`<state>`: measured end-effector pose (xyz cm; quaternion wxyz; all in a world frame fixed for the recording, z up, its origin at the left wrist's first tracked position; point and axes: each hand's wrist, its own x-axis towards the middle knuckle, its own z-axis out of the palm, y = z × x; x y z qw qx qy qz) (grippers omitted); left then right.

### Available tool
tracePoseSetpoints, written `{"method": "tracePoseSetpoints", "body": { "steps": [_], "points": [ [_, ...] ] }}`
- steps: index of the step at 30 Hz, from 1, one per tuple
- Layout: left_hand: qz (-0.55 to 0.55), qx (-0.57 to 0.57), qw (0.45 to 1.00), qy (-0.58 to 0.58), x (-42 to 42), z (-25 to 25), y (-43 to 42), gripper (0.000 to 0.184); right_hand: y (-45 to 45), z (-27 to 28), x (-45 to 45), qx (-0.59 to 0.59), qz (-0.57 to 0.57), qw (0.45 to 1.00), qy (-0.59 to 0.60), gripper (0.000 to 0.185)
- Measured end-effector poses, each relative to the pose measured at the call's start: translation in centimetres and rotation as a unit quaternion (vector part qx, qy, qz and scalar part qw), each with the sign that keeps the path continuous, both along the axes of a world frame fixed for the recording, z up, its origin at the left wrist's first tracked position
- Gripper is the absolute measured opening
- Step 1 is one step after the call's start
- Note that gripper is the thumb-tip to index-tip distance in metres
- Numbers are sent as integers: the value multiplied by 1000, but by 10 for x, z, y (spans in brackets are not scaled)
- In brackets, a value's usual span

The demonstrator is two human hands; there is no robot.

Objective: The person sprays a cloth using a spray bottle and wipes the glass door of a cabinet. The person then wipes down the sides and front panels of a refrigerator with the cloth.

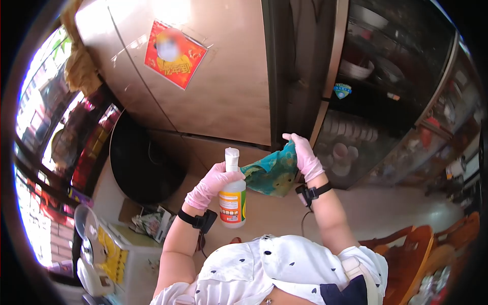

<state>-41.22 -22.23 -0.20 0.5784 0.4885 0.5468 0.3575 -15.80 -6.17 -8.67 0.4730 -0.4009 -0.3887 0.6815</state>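
My left hand (215,184), in a pink glove, is closed round the neck of a spray bottle (232,203). The bottle is upright, with a white top and a yellow and orange label. A green-blue patterned cloth (274,173) hangs from my right hand (304,156), which also wears a pink glove and pinches the cloth's upper right corner. The cloth's left end reaches close to the bottle; whether they touch I cannot tell. Beyond both hands stands a large fridge (223,76) with a red and yellow sticker (175,53) on its door.
A dark glass-door cabinet (391,66) holding bowls and cups stands at the right. Left of the fridge is a large round black pan-like object (137,162). A wooden chair (406,254) is at the lower right, and a cluttered counter (134,264) at the lower left.
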Motion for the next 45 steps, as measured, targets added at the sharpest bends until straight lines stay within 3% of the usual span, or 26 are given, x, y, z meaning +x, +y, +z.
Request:
{"method": "tracePoseSetpoints", "body": {
  "steps": [1, 2, 3, 4, 6, 8, 10, 12, 13, 20, 24, 27, 29, 30, 32, 33, 34, 36, 37, 38, 40, 42, 44, 45],
  "points": [
    [-9, -2, 1000, 4, -9, 0, 3, 20, 13, -9, -7, 89, -46, 982, -158, 40],
    [-27, -4, 1000, 7, -21, -1, 7, 20, 8, 0, -18, 168, -89, 930, -316, 46],
    [-18, 3, 1000, -22, -33, -2, 9, 20, -7, 5, -25, 285, -250, 786, -490, 55],
    [-6, 9, 998, -55, -44, -2, 10, 21, -34, 46, -36, 271, -279, 725, -569, 53],
    [-4, -6, 992, -127, -62, -2, 11, 21, -61, 65, -50, 405, -326, 653, -551, 43],
    [6, -12, 981, -195, -79, 3, 16, 21, -107, 68, -84, 311, -177, 861, -362, 37],
    [-40, -28, 981, -185, -91, 4, 15, 21, -150, 54, -128, 289, -43, 882, -370, 34],
    [-62, -40, 981, -178, -104, -2, 10, 24, -148, -3, -163, 171, -33, 966, -191, 21],
    [-77, -32, 981, -177, -113, -7, 10, 25, -150, -4, -173, 149, -36, 984, -92, 16],
    [-100, 4, 987, -125, -166, -1, -8, 24, -171, 0, -219, 144, 10, 987, -72, 8],
    [-101, 29, 983, -148, -186, 9, -15, 21, -171, 17, -216, 19, -60, 996, 65, 10],
    [-123, 67, 974, -177, -195, 10, -18, 21, -170, 27, -211, 73, -79, 993, 50, 10],
    [-157, 72, 969, -178, -184, 9, -25, 18, -175, 44, -218, 74, -10, 997, 6, 13],
    [-177, 63, 968, -166, -179, 7, -25, 18, -180, 55, -224, 90, -1, 993, -72, 13],
    [-169, 65, 971, -155, -171, -2, -18, 16, -172, 26, -236, 249, -28, 961, -116, 10],
    [-146, 63, 976, -150, -166, -3, -17, 15, -167, 17, -233, 324, -47, 925, -193, 10],
    [-123, 60, 980, -145, -163, -3, -17, 15, -169, 22, -231, 325, -45, 924, -194, 10],
    [-177, 41, 973, -139, -167, 9, -9, 15, -174, 32, -225, 267, -19, 950, -159, 12],
    [-197, 45, 972, -123, -167, 14, -5, 17, -175, 28, -231, 262, -28, 961, -85, 15],
    [-219, 43, 971, -84, -171, 19, 3, 19, -167, 19, -233, 255, 17, 967, 1, 23],
    [-265, 42, 962, -49, -183, 38, 15, 21, -155, 12, -224, 254, 23, 966, -34, 24],
    [-281, 72, 956, 36, -197, 70, 20, 23, -142, 19, -197, 216, 121, 964, -95, 27],
    [-267, 98, 956, 69, -205, 109, 13, 27, -145, 43, -161, 139, 329, 934, 0, 42],
    [-277, 93, 953, 85, -209, 125, 14, 28, -141, 42, -157, 89, 369, 922, 69, 50]
  ]
}}
